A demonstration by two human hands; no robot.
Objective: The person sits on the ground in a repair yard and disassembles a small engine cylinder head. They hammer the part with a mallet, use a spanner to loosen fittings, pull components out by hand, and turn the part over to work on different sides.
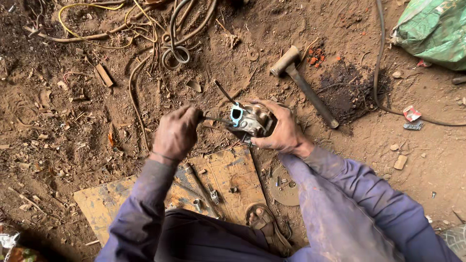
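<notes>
My right hand (pixel 280 132) grips a dirty metal engine part (pixel 252 120) with a light-blue gasket on its face, held just above the dirt ground. My left hand (pixel 176 132) is closed around a thin dark tool (pixel 217 119) whose tip touches the part near the gasket. Both sleeves are purple and grimy. The side of the part under my right palm is hidden.
A hammer (pixel 302 82) lies on the dirt beyond the part. A worn yellow board (pixel 165 191) below my hands carries bolts and small tools. Yellow and dark cables (pixel 160 34) tangle at the top. A green sack (pixel 434 30) sits top right. My sandalled foot (pixel 264 221) rests near the board.
</notes>
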